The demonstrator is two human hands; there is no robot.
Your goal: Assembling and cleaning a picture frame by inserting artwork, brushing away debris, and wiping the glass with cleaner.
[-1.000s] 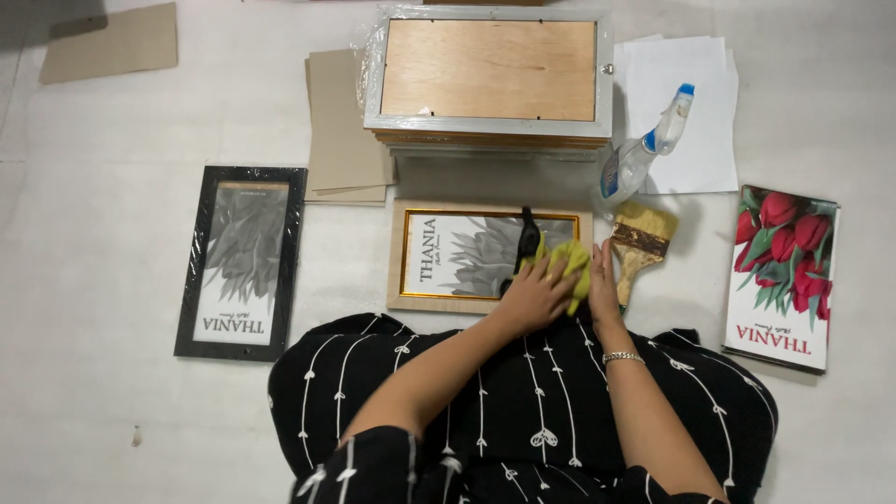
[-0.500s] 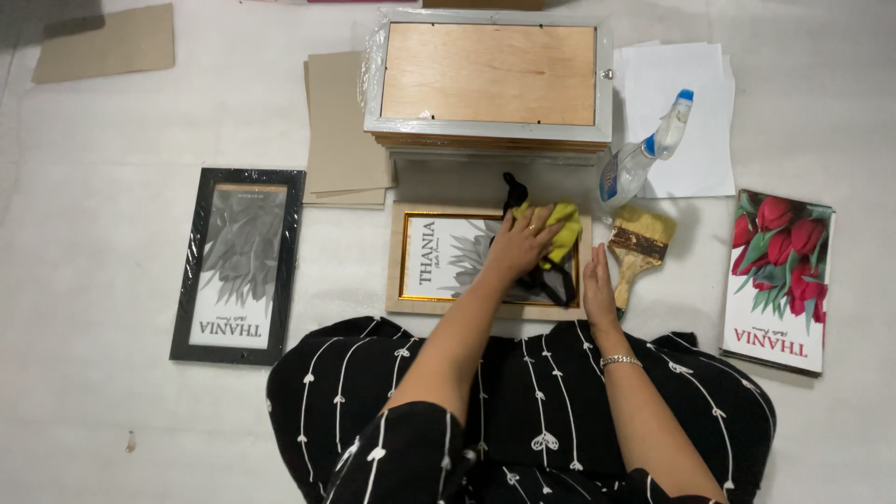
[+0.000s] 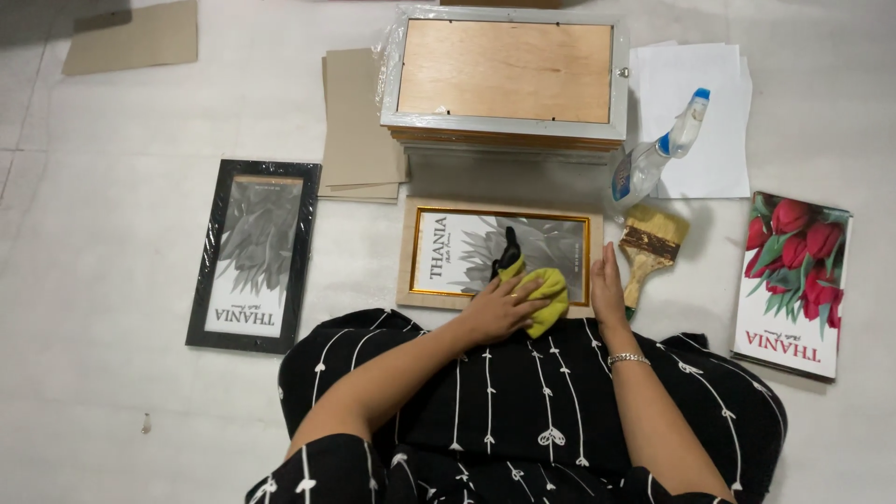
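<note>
A light wooden picture frame (image 3: 439,294) with a gold inner border and a grey leaf print lies flat on the floor in front of my lap. My left hand (image 3: 499,306) presses a yellow cloth (image 3: 546,294) with a black part onto the frame's glass near its lower right. My right hand (image 3: 607,287) rests flat against the frame's right edge, fingers straight and together, holding nothing.
A paint brush (image 3: 649,245) and a spray bottle (image 3: 653,154) lie right of the frame. A stack of frames (image 3: 504,75) sits behind, with cardboard sheets (image 3: 355,121) and white paper (image 3: 695,103). A black-framed print (image 3: 252,252) lies left, a tulip print (image 3: 793,271) right.
My left hand slid the cloth across the glass, first up and left, then back down toward the lower right. My right hand stayed at the frame's right edge.
</note>
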